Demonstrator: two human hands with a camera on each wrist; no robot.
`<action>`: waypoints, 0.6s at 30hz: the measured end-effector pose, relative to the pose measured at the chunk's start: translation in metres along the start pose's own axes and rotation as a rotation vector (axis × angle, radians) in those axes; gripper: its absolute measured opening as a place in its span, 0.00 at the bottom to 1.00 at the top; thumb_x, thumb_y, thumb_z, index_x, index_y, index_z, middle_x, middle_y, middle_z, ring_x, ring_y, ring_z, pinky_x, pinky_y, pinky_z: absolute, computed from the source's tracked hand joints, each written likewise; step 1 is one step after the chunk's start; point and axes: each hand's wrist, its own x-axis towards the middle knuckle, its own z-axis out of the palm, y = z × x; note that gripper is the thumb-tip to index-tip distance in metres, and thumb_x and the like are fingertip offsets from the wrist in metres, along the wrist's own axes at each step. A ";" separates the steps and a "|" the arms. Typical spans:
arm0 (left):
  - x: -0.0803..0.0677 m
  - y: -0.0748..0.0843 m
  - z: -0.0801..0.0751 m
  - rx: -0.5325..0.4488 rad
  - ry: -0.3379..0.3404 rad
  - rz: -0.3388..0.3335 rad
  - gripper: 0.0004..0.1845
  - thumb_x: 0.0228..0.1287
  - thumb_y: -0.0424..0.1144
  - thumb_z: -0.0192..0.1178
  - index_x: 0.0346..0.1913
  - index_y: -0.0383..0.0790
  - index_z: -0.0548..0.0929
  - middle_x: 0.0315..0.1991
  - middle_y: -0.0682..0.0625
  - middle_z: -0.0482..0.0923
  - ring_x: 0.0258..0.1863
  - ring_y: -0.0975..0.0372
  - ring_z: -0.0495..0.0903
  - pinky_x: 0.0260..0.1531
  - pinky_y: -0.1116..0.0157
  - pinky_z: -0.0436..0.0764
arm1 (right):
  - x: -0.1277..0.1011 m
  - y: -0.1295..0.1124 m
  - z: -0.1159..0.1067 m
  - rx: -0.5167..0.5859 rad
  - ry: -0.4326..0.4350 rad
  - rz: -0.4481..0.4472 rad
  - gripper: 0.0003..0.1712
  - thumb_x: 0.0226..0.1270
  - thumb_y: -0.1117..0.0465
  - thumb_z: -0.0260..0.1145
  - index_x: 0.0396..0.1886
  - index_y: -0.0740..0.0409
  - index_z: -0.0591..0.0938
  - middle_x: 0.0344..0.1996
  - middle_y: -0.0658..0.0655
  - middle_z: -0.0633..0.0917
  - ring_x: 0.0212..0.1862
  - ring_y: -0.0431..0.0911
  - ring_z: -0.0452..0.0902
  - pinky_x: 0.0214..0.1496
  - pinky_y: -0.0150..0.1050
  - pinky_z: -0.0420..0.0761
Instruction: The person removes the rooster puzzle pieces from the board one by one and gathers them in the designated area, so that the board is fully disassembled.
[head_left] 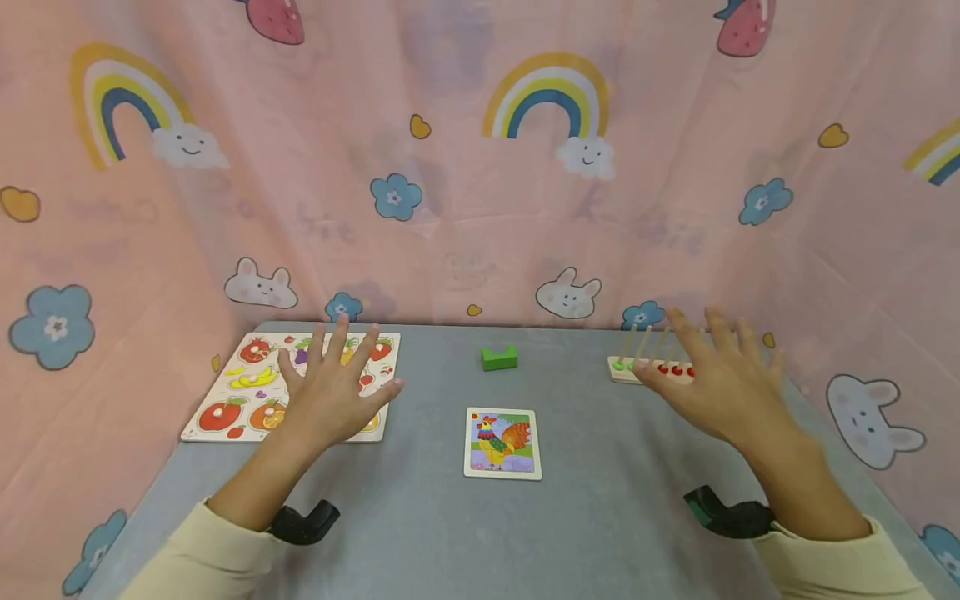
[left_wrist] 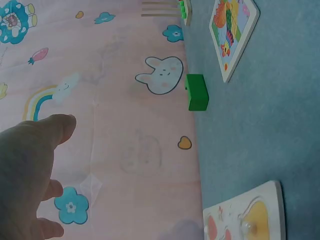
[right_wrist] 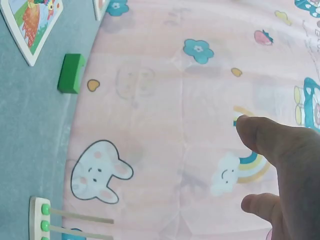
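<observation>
My left hand hovers with spread fingers over the fruit puzzle board, hiding part of it. Held up likewise, my right hand is in front of a wooden peg rack with green and red beads, covering its right part. Neither hand holds anything. Between them lies a square rooster picture puzzle in a pale frame. Behind it sits a green notched block, seen also in the left wrist view as a green block.
The grey tabletop ends at a pink curtain printed with rainbows, rabbits and flowers. The curtain also runs along both sides. Black straps with dark devices sit on both wrists.
</observation>
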 end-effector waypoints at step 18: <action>-0.003 0.028 0.031 -0.117 0.027 0.113 0.37 0.50 0.68 0.43 0.64 0.59 0.57 0.66 0.47 0.43 0.64 0.51 0.39 0.48 0.39 0.32 | 0.002 -0.013 0.028 0.091 0.086 -0.115 0.48 0.49 0.30 0.52 0.67 0.40 0.49 0.63 0.62 0.53 0.61 0.64 0.44 0.45 0.70 0.42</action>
